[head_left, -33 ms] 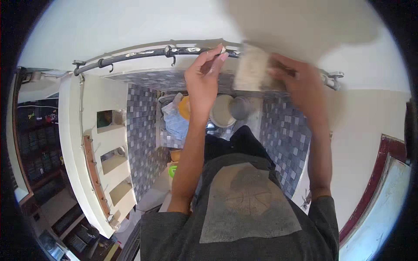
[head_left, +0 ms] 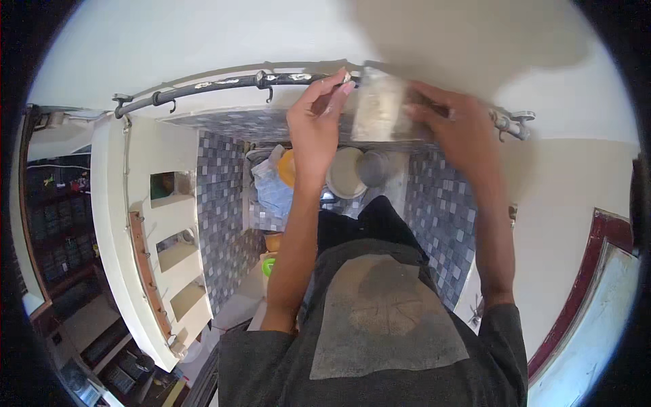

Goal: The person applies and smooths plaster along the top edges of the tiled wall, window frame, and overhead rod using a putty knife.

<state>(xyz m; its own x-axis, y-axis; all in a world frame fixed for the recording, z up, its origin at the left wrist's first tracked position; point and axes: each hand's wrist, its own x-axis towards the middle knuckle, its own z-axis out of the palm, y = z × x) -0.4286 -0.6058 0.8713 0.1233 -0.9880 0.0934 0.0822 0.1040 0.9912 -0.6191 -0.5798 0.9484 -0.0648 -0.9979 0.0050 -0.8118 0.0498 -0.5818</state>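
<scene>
A dark rod [head_left: 234, 83] with white patches and small hooks runs across the wall in front of me. My left hand [head_left: 317, 115] is raised against it, thumb and forefinger pinched together. A small whitish bit [head_left: 348, 77] shows at those fingertips; whether it is a loose piece or part of the rod I cannot tell. To the right, my right hand [head_left: 456, 121] grips the edge of a flat, cream-coloured packet [head_left: 378, 107] that looks like clear plastic. Motion blurs the packet, and it covers part of the rod just beside my left fingertips.
Below are walls of grey mosaic tile [head_left: 226, 176], blue cloth [head_left: 272, 188], a pale round basin [head_left: 347, 173] and a grey bucket [head_left: 373, 168]. A white partition with openings [head_left: 178, 258] stands on the left. A door with a dark red frame [head_left: 576, 285] is at right.
My right hand and the packet have shifted slightly left, closer to my left fingertips. My left hand has stayed in place.
</scene>
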